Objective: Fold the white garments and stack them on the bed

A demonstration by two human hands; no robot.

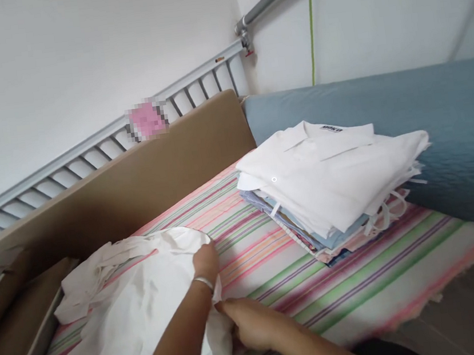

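A crumpled white garment [127, 306] lies on the striped cloth [274, 265] at the lower left. My left hand [206, 262], with a bracelet at the wrist, is closed on the garment's upper right edge. My right hand [248, 323] reaches in from the right, just below the left hand. Its fingers pinch the garment's lower edge. Both forearms cover part of the garment.
A stack of folded shirts [327, 178], white on top, sits on the striped cloth at the right. Behind it leans a blue padded surface [449, 117]. A brown cardboard panel [133, 178] runs along the white wall, with a slatted rail [66, 164] above it.
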